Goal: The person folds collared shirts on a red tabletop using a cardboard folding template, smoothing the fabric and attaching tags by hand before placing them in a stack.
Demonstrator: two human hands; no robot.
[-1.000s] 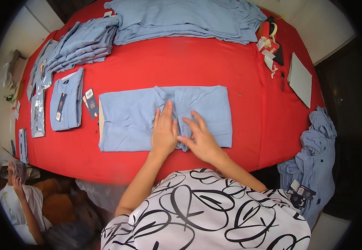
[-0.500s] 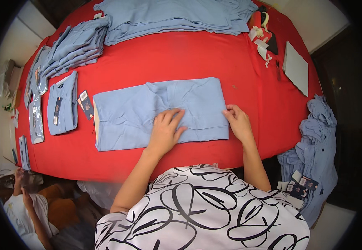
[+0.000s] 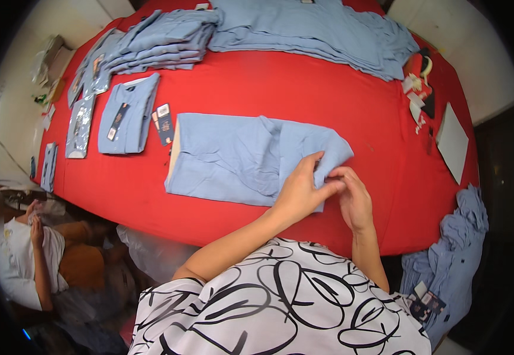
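A light blue shirt (image 3: 233, 157) lies partly folded on the red table (image 3: 304, 89), with a pale card edge showing at its left end. My left hand (image 3: 301, 189) pinches the shirt's right edge, fingers closed on the cloth. My right hand (image 3: 354, 198) sits just beside it, fingertips gripping the same lifted fold at the shirt's right corner. Both hands meet near the table's front edge.
Stacks of folded blue shirts (image 3: 156, 41) and a spread pile of blue cloth (image 3: 316, 29) fill the table's far side. Packed shirts (image 3: 128, 112) lie left. Tags (image 3: 163, 123), clips (image 3: 418, 89) and a white card (image 3: 452, 142) lie about. More blue shirts (image 3: 452, 266) hang at right. A person (image 3: 26, 260) sits lower left.
Both hands moved to the shirt's right end and took hold of its edge; the right end is now lifted and folding inward. The head camera shifted nearer.
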